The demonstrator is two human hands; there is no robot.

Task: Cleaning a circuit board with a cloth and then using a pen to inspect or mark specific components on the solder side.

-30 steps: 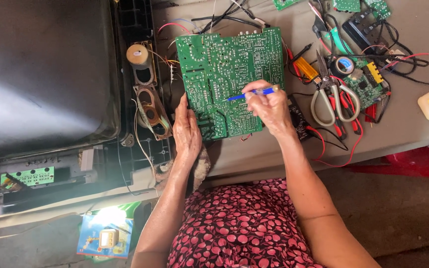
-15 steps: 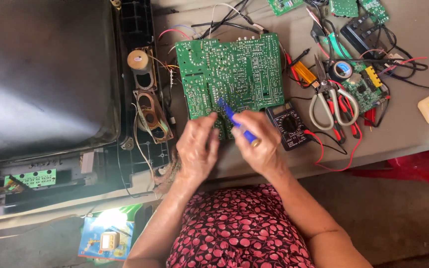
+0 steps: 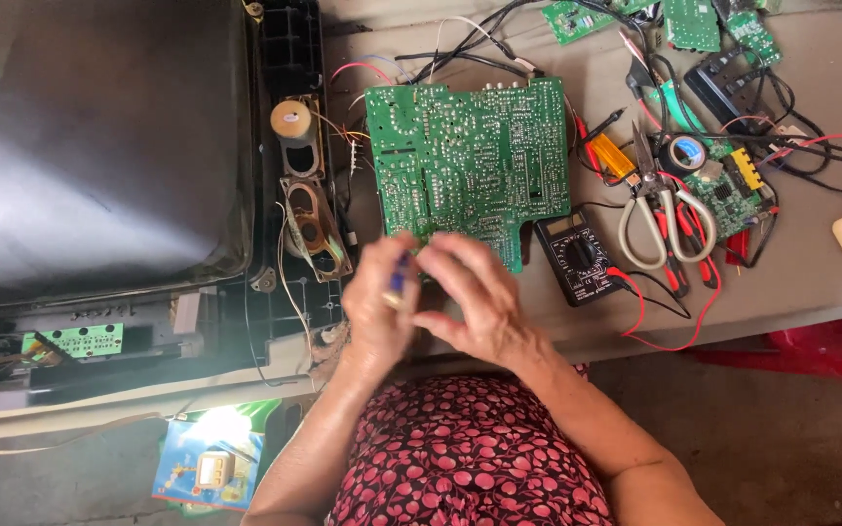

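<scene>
Handling blue pen: left hand and right hand pinch it together, blurred, at near edge of green circuit board; probable next step is steadying it first.

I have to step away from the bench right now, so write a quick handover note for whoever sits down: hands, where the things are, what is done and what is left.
Left hand: closed round a small blue pen-like tool; the picture is blurred, so the grip is unclear.
Right hand: meets the left at the tool, fingers on or near it.
Green circuit board: flat on the table, solder side up, just beyond both hands, wires running off its far edge.
Black multimeter: right of the board; scissors further right.
Done: board laid out for work.
Left: no mark or repair on the board is discernible; check it yourself.
</scene>
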